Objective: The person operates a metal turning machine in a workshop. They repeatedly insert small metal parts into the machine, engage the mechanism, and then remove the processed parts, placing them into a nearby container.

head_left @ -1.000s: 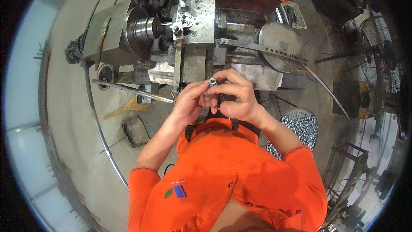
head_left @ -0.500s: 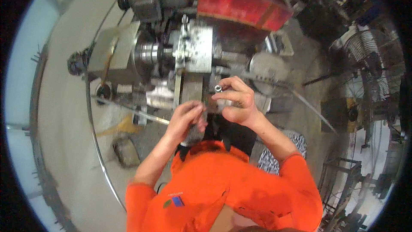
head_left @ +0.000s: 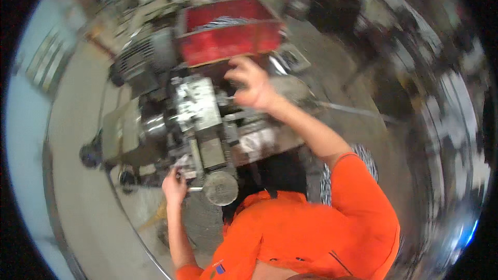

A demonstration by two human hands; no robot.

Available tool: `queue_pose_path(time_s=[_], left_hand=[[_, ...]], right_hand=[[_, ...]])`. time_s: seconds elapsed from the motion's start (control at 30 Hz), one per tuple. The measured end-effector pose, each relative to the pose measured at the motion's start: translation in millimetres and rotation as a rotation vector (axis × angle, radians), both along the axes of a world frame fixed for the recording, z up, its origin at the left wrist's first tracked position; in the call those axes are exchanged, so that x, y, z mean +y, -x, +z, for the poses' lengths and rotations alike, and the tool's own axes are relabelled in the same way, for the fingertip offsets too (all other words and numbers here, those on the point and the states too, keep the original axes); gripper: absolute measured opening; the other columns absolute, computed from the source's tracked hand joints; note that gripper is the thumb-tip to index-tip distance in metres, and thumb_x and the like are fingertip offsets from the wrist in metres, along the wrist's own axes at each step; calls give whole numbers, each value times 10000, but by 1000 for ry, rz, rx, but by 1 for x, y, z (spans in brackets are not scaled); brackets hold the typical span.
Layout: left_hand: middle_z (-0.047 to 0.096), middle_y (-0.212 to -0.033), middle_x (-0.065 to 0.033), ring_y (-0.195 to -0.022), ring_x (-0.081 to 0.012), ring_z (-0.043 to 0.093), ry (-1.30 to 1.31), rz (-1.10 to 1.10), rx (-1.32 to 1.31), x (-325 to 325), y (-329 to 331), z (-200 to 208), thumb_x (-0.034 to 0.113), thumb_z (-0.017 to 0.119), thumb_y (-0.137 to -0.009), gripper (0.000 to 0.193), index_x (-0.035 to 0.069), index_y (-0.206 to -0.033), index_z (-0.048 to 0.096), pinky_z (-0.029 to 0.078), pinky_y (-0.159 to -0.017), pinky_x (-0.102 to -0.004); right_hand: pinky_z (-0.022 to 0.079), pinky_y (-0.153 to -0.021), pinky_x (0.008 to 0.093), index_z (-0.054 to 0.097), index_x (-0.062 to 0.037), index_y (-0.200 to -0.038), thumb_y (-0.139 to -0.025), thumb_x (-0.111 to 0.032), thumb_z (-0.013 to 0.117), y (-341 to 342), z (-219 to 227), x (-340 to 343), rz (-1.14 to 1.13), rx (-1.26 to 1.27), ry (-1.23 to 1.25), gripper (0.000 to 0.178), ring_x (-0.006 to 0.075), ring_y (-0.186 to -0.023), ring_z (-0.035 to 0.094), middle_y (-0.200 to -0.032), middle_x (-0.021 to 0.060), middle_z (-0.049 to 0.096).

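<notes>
Fingers of my right hand (head_left: 254,87) stand wide apart above the machine, and through the blur on my feed I see nothing between them. My left hand (head_left: 175,186) curls low by the rod (head_left: 195,189); whether it clasps the metal I cannot tell. The disc (head_left: 220,189) sits just right of the rod's bright end. Farther up, left of the right hand, lies the pale block (head_left: 201,106), with the chuck (head_left: 154,125) to its left. Beyond the right hand stands the red bin (head_left: 228,46), loose metal pieces (head_left: 224,22) inside it. I judge the step in hand to be a reach across the machine, left hand at the rod. The next move, as I read it, calls for a sure left grip and room for the right fingers past the block.
</notes>
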State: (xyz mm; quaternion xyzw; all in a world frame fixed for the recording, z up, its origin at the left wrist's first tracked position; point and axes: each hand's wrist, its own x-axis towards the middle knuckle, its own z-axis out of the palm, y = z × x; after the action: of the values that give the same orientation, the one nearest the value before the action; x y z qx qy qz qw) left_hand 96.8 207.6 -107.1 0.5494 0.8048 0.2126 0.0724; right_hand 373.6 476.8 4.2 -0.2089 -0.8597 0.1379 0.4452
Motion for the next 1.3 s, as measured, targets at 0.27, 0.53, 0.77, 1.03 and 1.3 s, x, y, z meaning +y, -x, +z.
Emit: queue_pose_path(time_s=[0.27,0.53,0.77,1.03,1.3], left_hand=[[676,-867,-114,-779,-241,653,118,95,-121,-9,15,-20,178,597,-823,227,31,-988,645,484,-705,-330],[669,-803,-103,-719,-234,637,116,50,-53,-3,15,-16,209,594,-811,217,52,-951,650,473,-681,-339],[654,-787,-122,-738,-298,624,163,180,2,5,-2,-3,244,608,-748,214,85,-882,656,476,-668,-383],[641,-703,-110,-697,-314,616,117,266,30,0,-17,8,250,605,-733,162,128,-816,673,466,-637,-408],[646,-722,-117,-704,-320,617,86,267,57,2,-15,9,267,613,-738,172,119,-804,670,472,-646,-413]], right_hand=[[485,-772,393,641,-31,-950,-557,-205,621,-197,-159,-161,-452,-178,789,430,324,-867,599,-929,169,624],[495,-791,381,648,-24,-814,-650,-223,580,-395,-255,-135,-1199,-896,728,267,327,-892,602,-954,188,618],[474,-865,399,610,-39,-1056,-687,-284,648,-426,-270,-117,-1164,-989,1013,444,324,-998,583,-1098,177,600],[456,-894,359,629,-13,-1034,-694,-302,584,-436,-278,-96,-1013,-1401,820,448,277,-1039,579,-1127,167,594],[458,-878,395,635,-11,-966,-693,-349,622,-422,-294,-97,-1028,-1137,923,435,313,-1045,562,-1092,185,598]])
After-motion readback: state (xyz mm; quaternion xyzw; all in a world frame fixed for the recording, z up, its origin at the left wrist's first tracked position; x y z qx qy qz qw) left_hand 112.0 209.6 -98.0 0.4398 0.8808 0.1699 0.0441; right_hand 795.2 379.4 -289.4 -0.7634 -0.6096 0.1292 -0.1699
